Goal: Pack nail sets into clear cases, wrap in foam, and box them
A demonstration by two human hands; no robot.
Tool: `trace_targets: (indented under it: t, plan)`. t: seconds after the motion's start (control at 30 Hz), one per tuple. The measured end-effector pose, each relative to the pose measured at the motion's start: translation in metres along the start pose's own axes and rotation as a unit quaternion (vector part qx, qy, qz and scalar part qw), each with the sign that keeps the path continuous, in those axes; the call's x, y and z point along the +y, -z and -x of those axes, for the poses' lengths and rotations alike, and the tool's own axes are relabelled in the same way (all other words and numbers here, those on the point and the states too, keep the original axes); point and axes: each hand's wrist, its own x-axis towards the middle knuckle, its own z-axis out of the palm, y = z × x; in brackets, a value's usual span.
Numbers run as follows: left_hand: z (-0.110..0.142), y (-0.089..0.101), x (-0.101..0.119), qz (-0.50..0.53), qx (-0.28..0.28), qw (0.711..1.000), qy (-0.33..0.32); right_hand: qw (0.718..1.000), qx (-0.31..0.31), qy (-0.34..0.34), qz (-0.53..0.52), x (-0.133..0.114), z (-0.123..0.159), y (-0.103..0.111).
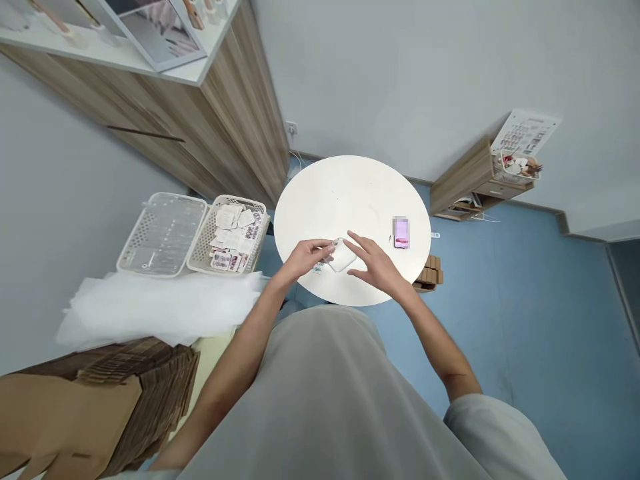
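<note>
Over the round white table (350, 193), my left hand (309, 257) pinches the left corner of a clear phone case (343, 256) between thumb and fingers. The case is see-through with rounded corners and sits at a slant. My right hand (374, 265) is at its right side, fingers spread and thumb apart; whether a fingertip touches the case I cannot tell. Just below my left hand lies a small piece with teal print (318, 268), partly hidden. A phone (401, 233) with a lit pinkish screen rests on the table to the right of my right hand.
To the left are an open white basket with printed cards (233, 230), a clear-lined basket (163, 233), white foam sheets (165, 308) and stacked flat cardboard (75, 417). Small brown boxes (431, 272) sit beyond the table's right edge. A wooden cabinet (470, 180) stands against the wall.
</note>
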Motion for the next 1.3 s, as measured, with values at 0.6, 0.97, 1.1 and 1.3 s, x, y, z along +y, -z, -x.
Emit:
trace_targets:
  t: [0.6, 0.97, 1.1, 1.3]
  plan:
    - [0.039, -0.026, -0.019, 0.016, -0.017, 0.999, -0.035, 0.972, -0.013, -0.112, -0.207, 0.009, 0.005, -0.034]
    - [0.039, -0.025, -0.03, -0.016, -0.036, 0.998, -0.041, 0.916, -0.06, -0.188, -0.349, 0.014, 0.009, -0.049]
    - [0.038, -0.02, -0.033, -0.008, -0.055, 0.998, -0.028, 0.904, -0.07, -0.196, -0.373, 0.016, 0.009, -0.048]
    - [0.038, -0.013, -0.043, 0.077, -0.1, 0.992, -0.02, 0.87, -0.123, -0.209, -0.428, 0.023, 0.009, -0.027]
